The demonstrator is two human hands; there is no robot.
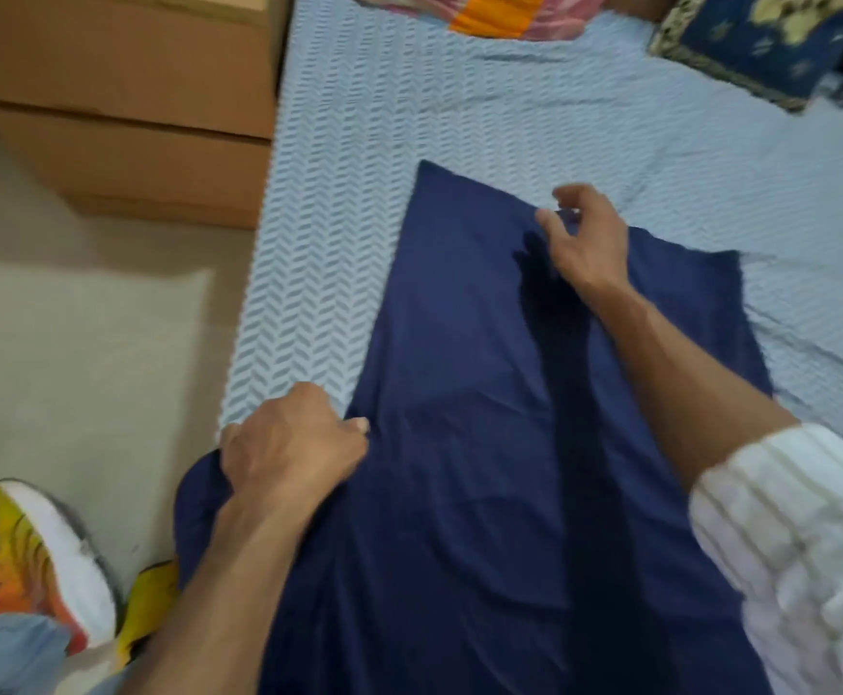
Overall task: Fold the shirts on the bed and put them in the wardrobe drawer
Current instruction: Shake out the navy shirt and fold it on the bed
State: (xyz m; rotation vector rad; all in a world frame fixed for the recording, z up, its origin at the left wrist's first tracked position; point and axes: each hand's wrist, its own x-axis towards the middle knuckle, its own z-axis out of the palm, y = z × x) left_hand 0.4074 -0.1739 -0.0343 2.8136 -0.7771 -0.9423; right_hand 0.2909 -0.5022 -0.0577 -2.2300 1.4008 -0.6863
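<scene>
Nearest, at the lower left, a bright orange-and-yellow sneaker (43, 554) with a white sole stands on the pale floor (83, 353), beside a bit of light blue trouser leg. A navy shirt (459, 443) lies spread over the near part of the bed (339, 193), its near end hanging off the edge toward the person. The left hand (289, 453) sits at the shirt's left edge with its fingers curled, bunching the fabric in its grip. The right arm reaches farther across the shirt, its white ribbed sleeve (785, 534) pushed up the forearm; the right hand (585, 238) pinches the shirt's far edge between thumb and fingers. The bedsheet is light blue with a chevron weave (the picture is blurred, and no writing can be read anywhere). To the left of the bed stand brown cardboard boxes (123, 92), closed. At the far end lie a pink-and-orange cloth (500, 12) and, to the right, a dark blue patterned cushion (760, 42).
</scene>
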